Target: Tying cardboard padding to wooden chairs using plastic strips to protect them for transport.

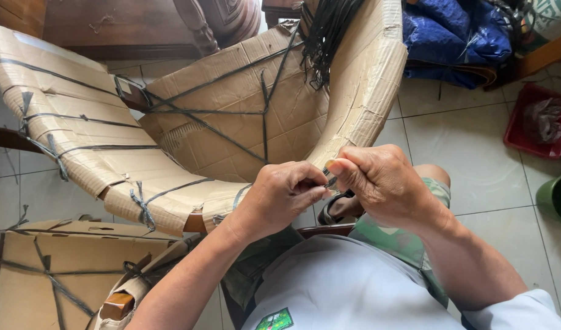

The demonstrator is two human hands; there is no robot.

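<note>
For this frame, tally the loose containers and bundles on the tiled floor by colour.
Red plastic tray holding a crumpled bag: 1
Green round plastic bucket, partly cut off at the edge: 1
Blue crumpled plastic sheet bundle: 1
Total: 3

Both hands, left hand and right hand, pinch a thin black strap by the cardboard-wrapped chair.

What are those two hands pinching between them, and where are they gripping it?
A thin dark strap, pinched between the fingers of the left hand and right hand, beside the cardboard-wrapped chair.
</note>
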